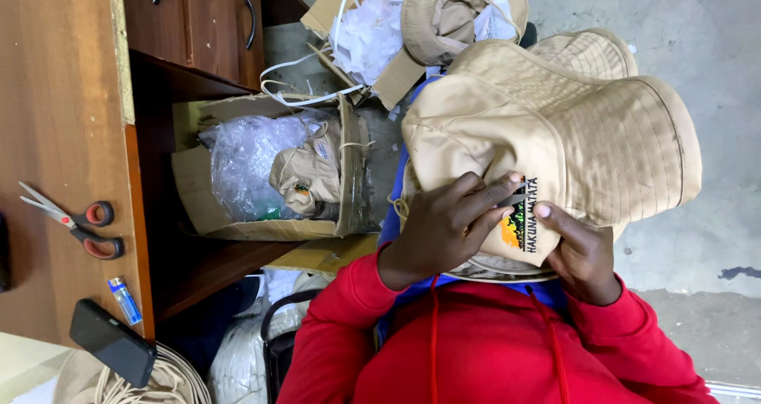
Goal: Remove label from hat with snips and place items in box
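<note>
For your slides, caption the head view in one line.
Both hands, left hand and right hand, hold a tan bucket hat at its embroidered patch.

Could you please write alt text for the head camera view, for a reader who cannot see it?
A person in a red top holds a tan bucket hat on their lap, left hand and right hand pressing its embroidered patch. A cardboard box of hats and plastic sits under a wooden desk bearing scissors, a lighter and a phone.
</note>
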